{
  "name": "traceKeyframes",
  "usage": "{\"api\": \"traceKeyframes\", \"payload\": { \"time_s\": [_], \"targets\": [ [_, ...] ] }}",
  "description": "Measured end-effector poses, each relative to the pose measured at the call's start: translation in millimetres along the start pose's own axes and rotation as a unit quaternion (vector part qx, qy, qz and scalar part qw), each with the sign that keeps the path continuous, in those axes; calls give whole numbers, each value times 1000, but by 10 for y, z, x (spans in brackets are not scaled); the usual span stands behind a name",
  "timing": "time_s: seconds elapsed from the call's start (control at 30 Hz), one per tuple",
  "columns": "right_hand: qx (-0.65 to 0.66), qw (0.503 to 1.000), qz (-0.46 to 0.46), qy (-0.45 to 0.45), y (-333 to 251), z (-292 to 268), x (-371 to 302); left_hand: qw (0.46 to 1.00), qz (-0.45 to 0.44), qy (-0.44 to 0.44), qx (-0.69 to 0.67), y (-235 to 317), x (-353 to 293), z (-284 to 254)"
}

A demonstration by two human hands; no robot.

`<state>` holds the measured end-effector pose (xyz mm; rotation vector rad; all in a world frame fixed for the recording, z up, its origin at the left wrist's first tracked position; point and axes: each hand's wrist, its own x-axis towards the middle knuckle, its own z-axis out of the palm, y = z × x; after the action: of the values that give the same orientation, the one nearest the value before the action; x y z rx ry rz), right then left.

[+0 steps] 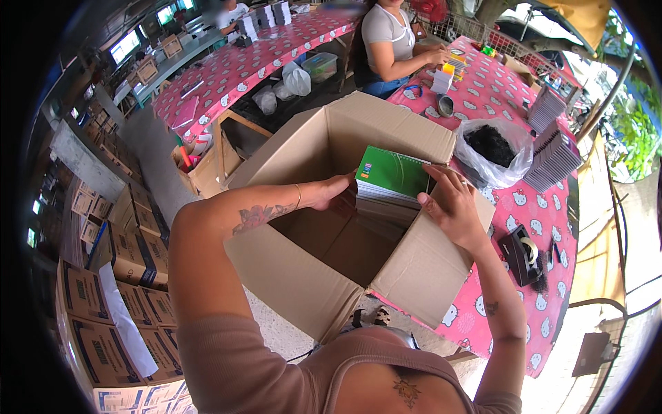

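Stack of white-paged notebooks [387, 185] (green cover [396, 168] uppermost), at the right of the open brown cardboard box's [293, 276] mouth. Left hand [336, 192] and right hand [452, 201]: gripping its opposite sides. Farther right: translucent plastic bag [494, 179] holding black material [488, 143].

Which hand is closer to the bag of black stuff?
Right: the right hand is near the plastic bag, at the right of the notebooks. The left hand is farther, at their left.

Left hand [334, 193], right hand [454, 208], notebooks [392, 172] between, open carton [293, 293]
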<state>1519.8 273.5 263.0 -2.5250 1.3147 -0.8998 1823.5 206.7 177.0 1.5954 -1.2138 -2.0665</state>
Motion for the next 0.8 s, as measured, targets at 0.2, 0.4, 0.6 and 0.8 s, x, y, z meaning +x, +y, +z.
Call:
{"api": "traceKeyframes", "payload": {
  "time_s": [0.2,0.4,0.6,0.8],
  "targets": [
    [-9,999,39,-5,-78,20,130,998,49,1,-39,-107,81,186],
    [-61,995,62,-52,-34,109,380,996,47,-8,-76,-96,16,275],
    [-93,992,70,-51,-41,194,428,997,17,12,-75,-100,-12,260],
    [-92,992,76,-39,7,189,386,995,43,41,-75,-142,87,295]
  ]
}}
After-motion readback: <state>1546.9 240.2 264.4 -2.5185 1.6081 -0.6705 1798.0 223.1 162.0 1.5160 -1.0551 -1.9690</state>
